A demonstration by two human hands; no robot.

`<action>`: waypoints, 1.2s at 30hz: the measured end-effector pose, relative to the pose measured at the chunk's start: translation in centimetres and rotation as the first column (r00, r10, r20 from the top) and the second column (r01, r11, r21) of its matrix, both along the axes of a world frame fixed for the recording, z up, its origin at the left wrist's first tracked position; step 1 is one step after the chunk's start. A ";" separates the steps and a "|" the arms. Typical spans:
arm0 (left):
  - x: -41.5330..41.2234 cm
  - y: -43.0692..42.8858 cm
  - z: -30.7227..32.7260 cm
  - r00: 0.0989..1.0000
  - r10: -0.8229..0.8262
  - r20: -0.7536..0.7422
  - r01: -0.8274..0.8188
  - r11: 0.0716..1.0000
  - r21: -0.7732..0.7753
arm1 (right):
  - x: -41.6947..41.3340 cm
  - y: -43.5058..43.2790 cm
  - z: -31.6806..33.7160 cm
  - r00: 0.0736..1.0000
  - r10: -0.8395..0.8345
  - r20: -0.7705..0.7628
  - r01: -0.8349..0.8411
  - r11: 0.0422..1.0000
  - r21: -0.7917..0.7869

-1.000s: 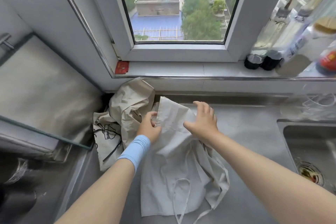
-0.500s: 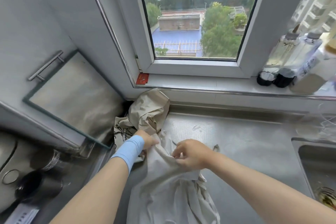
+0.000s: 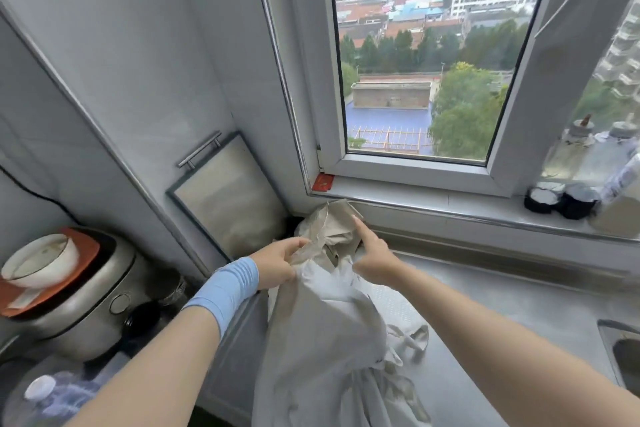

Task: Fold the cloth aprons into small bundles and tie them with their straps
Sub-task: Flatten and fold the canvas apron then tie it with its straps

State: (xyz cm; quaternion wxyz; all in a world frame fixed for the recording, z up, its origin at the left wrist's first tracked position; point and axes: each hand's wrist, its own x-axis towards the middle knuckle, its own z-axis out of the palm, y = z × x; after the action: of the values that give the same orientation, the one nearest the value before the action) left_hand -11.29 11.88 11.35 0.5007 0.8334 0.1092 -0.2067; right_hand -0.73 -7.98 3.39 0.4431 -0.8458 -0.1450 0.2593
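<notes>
Beige cloth, thin and floppy, that's the apron [image 3: 322, 340]. It hangs from both hands over the steel counter [image 3: 485, 305], top bunched at the far corner under the window sill [image 3: 450, 208], the rest draping down towards the near edge. The left hand [image 3: 277, 263], blue wristband [image 3: 225, 288] on the wrist, pinches the upper hem between thumb and fingers. The right hand [image 3: 375, 260] curls round a fold just beside it, index finger poking out straight. More crumpled fabric sits behind the hands; whether that is a second apron I cannot tell. One strap [image 3: 414, 340] trails loose on the counter to the right, with the sink [image 3: 620, 357] further right.

This will handle light and limp: no stiffness, creases anywhere, slides easily on steel. Best held at the hem corners so it spreads flat, I'd say, with that strap kept free for tying. A rice cooker [image 3: 76, 305] stands low on the left.
</notes>
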 end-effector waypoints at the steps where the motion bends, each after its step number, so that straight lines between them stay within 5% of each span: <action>1: -0.6 0.5 1.0 1.000 0.003 0.004 -0.003 1.000 -0.012 | -0.2 0.7 1.3 0.998 0.032 -0.050 -0.031 0.999 0.011; 6: -3.6 3.5 6.7 0.970 0.236 0.056 -0.226 0.964 -0.143 | -2.7 3.3 7.0 0.940 0.156 -0.304 -0.226 0.952 -0.209; 8: -5.3 4.5 9.1 0.943 0.319 0.097 -0.290 0.928 -0.235 | -3.9 4.6 7.8 0.909 0.164 -0.382 -0.244 0.955 -0.169; 10: -7.1 5.0 11.5 0.930 0.339 0.142 -0.284 0.908 -0.308 | -4.4 6.1 8.2 0.969 0.073 -0.237 -0.083 0.996 -0.031; 12: -8.8 5.7 13.8 0.917 0.350 0.191 -0.268 0.895 -0.357 | -4.9 7.5 10.6 0.996 -0.018 0.092 0.012 0.998 0.069; 14: -10.4 6.9 15.8 0.894 0.375 0.247 -0.261 0.881 -0.395 | -6.1 8.7 14.7 0.942 -0.025 0.336 0.006 0.998 0.058; 18: -12.0 9.3 18.8 0.826 0.479 0.296 -0.322 0.834 -0.449 | -6.7 9.1 20.5 0.851 -0.039 0.523 0.074 0.996 -0.045; 22: -12.2 10.5 21.9 0.719 0.455 0.526 -0.476 0.873 -0.105 | -9.0 8.4 25.5 0.877 -0.094 0.471 0.004 0.982 0.190; 24: -12.4 9.9 23.9 0.703 0.404 0.585 -0.436 0.895 -0.095 | -10.5 8.2 28.1 0.886 -0.053 0.461 -0.064 0.970 0.234; 26: -13.0 8.7 26.2 0.682 0.310 0.662 -0.322 0.940 -0.108 | -11.5 8.5 30.3 0.858 -0.031 0.512 -0.070 0.982 0.177; 28: -13.6 6.8 28.1 0.662 0.105 0.742 -0.208 0.977 0.047 | -12.5 8.9 32.6 0.797 -0.002 0.604 -0.070 0.993 0.096; 29: -13.7 5.7 28.7 0.654 -0.023 0.757 -0.220 0.951 0.219 | -13.1 9.1 33.8 0.771 0.026 0.637 -0.089 0.994 0.068; 31: -13.4 4.3 29.4 0.612 -0.257 0.748 -0.415 0.701 0.581 | -14.2 9.5 35.6 0.740 0.064 0.669 -0.126 0.991 0.045; 33: -12.9 3.3 29.5 0.563 -0.389 0.729 -0.551 0.481 0.682 | -15.1 9.5 36.8 0.686 0.084 0.723 -0.127 0.992 0.005; 34: -12.6 3.1 29.7 0.564 -0.415 0.714 -0.543 0.465 0.699 | -15.5 9.4 37.2 0.649 0.095 0.755 -0.116 0.993 -0.025; 36: -12.6 2.8 30.4 0.613 -0.377 0.695 -0.432 0.576 0.694 | -15.7 8.5 37.7 0.597 0.110 0.795 -0.111 0.992 -0.054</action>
State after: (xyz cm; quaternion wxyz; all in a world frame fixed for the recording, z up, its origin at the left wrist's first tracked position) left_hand -23.89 14.71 41.72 0.0545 0.9620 -0.0262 0.2662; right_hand -16.41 0.49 41.10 0.3160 -0.8618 -0.3791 -0.1171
